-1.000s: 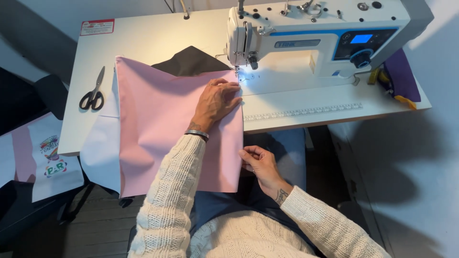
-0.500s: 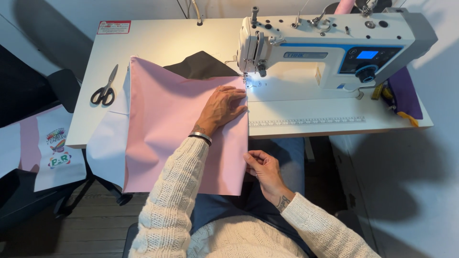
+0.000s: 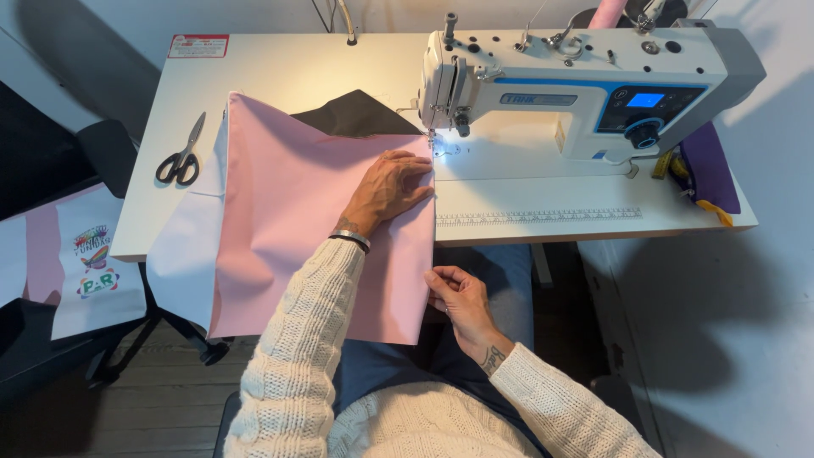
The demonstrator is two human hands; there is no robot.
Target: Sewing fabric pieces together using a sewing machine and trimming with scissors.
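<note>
A large pink fabric piece (image 3: pixel 288 212) lies over the white sewing table (image 3: pixel 305 68) and hangs off its front edge. My left hand (image 3: pixel 388 188) rests flat on the pink fabric, fingers spread, just left of the needle of the white sewing machine (image 3: pixel 577 89). My right hand (image 3: pixel 458 297) pinches the pink fabric's right edge below the table edge. A dark fabric piece (image 3: pixel 356 117) sticks out from under the pink one at the back. White fabric (image 3: pixel 182 254) shows under it on the left.
Black-handled scissors (image 3: pixel 180 157) lie on the table's left part. A purple cloth with yellow trim (image 3: pixel 708 174) sits at the table's right end. White and pink printed fabric pieces (image 3: pixel 76 263) lie on a dark chair at the left. A ruler strip (image 3: pixel 538 216) runs along the table front.
The view has shifted a little. My left hand stays flat on the pink fabric by the needle, and my right hand still holds the fabric's lower right edge.
</note>
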